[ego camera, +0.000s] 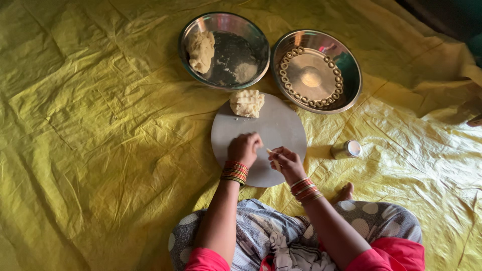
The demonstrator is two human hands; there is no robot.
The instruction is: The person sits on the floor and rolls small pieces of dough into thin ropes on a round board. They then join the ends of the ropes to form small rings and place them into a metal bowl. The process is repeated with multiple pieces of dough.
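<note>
Spotted grey cloth (296, 236) over the person's lap sits closest to us, and everything else lies on a huge yellow sheet (90, 130) spread across the floor. Centre stage is the round grey board (281, 125), our landmark. Beyond the board, two steel bowls: the left bowl (224, 50) holds a lump of dough, the right bowl (317, 70) carries a ring of small dough loops around its base. On the board's far edge rests a pale dough slab (247, 103). Right of the board lies a small steel tin (346, 148). Now the hands, over the board's near half: left hand (244, 148) curled down, fingertips closed on one end of a thin dough strip (272, 156); right hand (287, 161) pinches the other end. That strip looks soft, light and easily torn, so best handled gently by its ends.
</note>
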